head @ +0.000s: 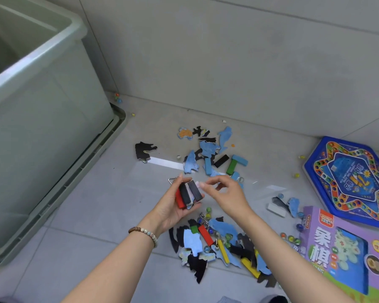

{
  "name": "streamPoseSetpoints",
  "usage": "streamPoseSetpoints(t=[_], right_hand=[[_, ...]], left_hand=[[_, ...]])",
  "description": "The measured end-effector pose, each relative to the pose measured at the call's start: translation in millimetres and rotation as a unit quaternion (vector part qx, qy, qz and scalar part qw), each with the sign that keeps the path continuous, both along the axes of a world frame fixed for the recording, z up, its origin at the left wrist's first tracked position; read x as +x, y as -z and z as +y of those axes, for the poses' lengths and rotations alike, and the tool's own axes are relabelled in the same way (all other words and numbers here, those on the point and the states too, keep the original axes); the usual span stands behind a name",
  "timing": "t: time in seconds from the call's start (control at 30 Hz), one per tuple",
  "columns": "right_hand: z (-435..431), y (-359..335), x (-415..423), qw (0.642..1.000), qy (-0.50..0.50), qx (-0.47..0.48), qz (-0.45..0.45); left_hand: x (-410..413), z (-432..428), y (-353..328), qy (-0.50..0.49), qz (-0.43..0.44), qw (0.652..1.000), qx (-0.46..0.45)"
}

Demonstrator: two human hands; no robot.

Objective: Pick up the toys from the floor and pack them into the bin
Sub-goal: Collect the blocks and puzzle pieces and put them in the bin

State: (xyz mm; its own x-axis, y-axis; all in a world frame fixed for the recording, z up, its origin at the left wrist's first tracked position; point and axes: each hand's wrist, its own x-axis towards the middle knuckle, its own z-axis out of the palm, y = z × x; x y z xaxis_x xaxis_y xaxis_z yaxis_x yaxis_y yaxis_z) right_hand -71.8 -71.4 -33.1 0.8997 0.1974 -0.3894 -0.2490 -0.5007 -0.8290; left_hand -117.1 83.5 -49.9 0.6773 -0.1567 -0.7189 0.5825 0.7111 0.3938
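Now the small rectangular blocks (189,193), red, black and pale, lie bundled in the left hand (173,207), palm up, fingers curled round them. The right hand (225,193) is just beside, its bent fingertips at the pale block's end; I cannot tell if it pinches. The large pale-green plastic bin (31,60) stands left, apart.

A pale grey tiled floor (96,215) with thin grout lines meets a grey panelled wall (228,51) crossed by faint seams. A bright streak of light (166,163) reflects off the glossy tiles.
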Motion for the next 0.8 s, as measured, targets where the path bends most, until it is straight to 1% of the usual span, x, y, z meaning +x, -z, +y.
streamPoseSetpoints(t=[0.03,0.1,0.13,0.2,0.3,0.37,0.43,0.5,0.57,0.7,0.8], right_hand=[[-13.8,5.0,4.6,0.998,0.056,-0.011,-0.010],[-43.9,18.0,14.4,0.984,0.169,-0.052,-0.020],[-56.2,24.0,18.1,0.976,0.205,-0.073,-0.012],[-69.7,35.7,22.4,0.967,0.234,-0.098,0.028],[-62.9,50.4,26.5,0.961,0.236,-0.117,0.083],[-48.7,56.1,30.7,0.957,0.237,-0.136,0.102],[-39.2,63.6,36.1,0.948,0.243,-0.176,0.107],[-35.8,67.1,39.7,0.937,0.245,-0.227,0.102],[-36.5,64.9,39.0,0.935,0.236,-0.249,0.090],[-46.7,64.0,23.0,0.952,0.185,-0.234,0.068],[-52.7,63.7,5.0,0.961,0.142,-0.237,-0.002]], left_hand=[[3.9,-6.1,-1.2,-0.005,0.004,1.000,0.006],[11.1,-15.4,-1.5,-0.010,0.007,1.000,0.024],[13.8,-19.0,-0.3,-0.006,0.006,0.999,0.033],[16.9,-24.8,1.9,0.001,0.006,0.999,0.040],[14.6,-29.1,7.4,0.003,0.018,0.999,0.049],[10.5,-29.3,11.3,0.003,0.026,0.998,0.051],[7.2,-28.5,14.1,0.003,0.029,0.998,0.054],[5.0,-26.5,15.5,0.002,0.030,0.998,0.056],[3.7,-23.7,16.1,-0.002,0.035,0.998,0.055],[0.7,-18.3,17.6,0.001,0.035,0.998,0.054],[0.0,-16.4,18.0,-0.001,0.038,0.998,0.055]])
